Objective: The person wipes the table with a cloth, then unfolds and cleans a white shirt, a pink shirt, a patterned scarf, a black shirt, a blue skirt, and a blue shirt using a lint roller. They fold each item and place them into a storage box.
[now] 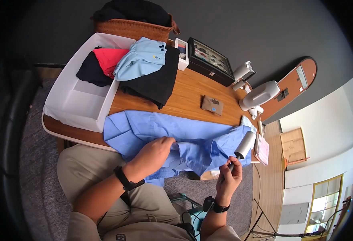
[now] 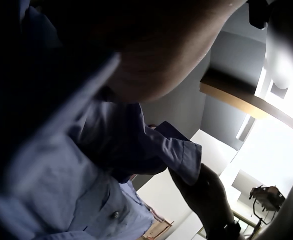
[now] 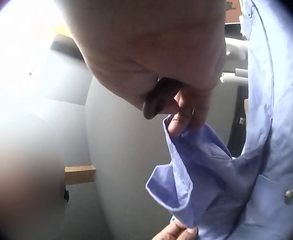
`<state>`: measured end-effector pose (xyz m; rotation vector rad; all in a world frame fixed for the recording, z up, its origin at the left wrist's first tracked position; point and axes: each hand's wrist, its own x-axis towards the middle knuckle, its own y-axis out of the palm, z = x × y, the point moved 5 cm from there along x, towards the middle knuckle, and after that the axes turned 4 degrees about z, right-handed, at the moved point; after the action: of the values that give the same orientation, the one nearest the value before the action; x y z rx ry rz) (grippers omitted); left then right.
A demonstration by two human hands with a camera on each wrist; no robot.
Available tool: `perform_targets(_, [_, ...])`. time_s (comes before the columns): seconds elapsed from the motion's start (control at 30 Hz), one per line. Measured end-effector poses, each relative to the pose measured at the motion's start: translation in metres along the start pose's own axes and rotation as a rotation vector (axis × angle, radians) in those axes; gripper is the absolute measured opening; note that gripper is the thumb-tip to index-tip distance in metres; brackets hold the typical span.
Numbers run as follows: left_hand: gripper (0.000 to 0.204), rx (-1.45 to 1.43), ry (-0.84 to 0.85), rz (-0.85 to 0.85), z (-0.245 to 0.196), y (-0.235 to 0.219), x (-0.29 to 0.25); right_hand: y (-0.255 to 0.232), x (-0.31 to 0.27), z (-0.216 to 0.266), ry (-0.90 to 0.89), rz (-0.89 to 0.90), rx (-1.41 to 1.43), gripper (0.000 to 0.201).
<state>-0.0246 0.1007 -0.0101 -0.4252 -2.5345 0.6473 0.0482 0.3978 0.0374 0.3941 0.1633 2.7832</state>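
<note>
A light blue shirt (image 1: 152, 124) lies across the front of the wooden table, part of it hanging past the edge. My left hand (image 1: 154, 152) pinches its cloth; in the right wrist view the left fingertips (image 3: 179, 232) grip the lower edge of a raised flap. My right hand (image 1: 229, 176) holds a lint roller (image 1: 246, 144) by its dark handle, white roll pointing up and away. The handle's end (image 3: 159, 97) pokes out of the right fist in the right wrist view, where a right finger also meets the shirt's edge. A metal button (image 3: 289, 196) shows on the shirt.
At left, a white bin (image 1: 72, 96) holds dark and red clothes. Folded light blue (image 1: 142, 60) and black garments (image 1: 160, 88) lie beside it. Farther back are a wicker basket (image 1: 132, 30), a black display case (image 1: 210, 56), a brown packet (image 1: 212, 105) and a white handheld device (image 1: 260, 95).
</note>
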Motion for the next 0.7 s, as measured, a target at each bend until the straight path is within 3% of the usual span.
perform_targets(0.03, [0.023, 0.002, -0.003, -0.002, 0.003, 0.0, 0.001, 0.004, -0.001, -0.004, 0.002, 0.004, 0.001, 0.031])
perform_targets(0.13, [0.019, 0.001, -0.062, -0.235, 0.017, -0.01, 0.006, 0.025, -0.008, -0.007, -0.138, 0.143, -0.254, 0.029])
perform_targets(0.3, [0.013, -0.052, -0.106, -0.253, 0.025, -0.012, 0.014, 0.061, -0.017, -0.006, -0.257, 0.35, -0.518, 0.047])
perform_targets(0.43, [0.018, -0.064, -0.084, -0.154, 0.026, -0.008, 0.008, 0.081, -0.021, 0.001, -0.151, 0.453, -0.649, 0.044])
perform_targets(0.5, [0.02, -0.085, -0.074, -0.129, 0.021, -0.008, 0.002, 0.094, -0.025, 0.006, -0.291, 0.574, -0.908, 0.042])
perform_targets(0.57, [0.023, 0.286, 0.055, -0.148, 0.006, -0.01, -0.001, 0.102, -0.028, 0.004, -0.351, 0.602, -0.919, 0.039])
perform_targets(0.63, [0.022, 0.391, 0.023, -0.127, -0.001, -0.014, -0.003, 0.104, -0.035, -0.002, -0.4, 0.572, -0.932, 0.033])
perform_targets(0.67, [0.023, 0.495, -0.007, -0.103, -0.002, -0.014, -0.003, 0.103, -0.039, -0.008, -0.256, 0.554, -0.877, 0.035])
perform_targets(0.7, [0.023, 0.493, -0.005, -0.1, -0.003, -0.014, -0.003, 0.105, -0.041, -0.009, -0.254, 0.551, -0.878, 0.035])
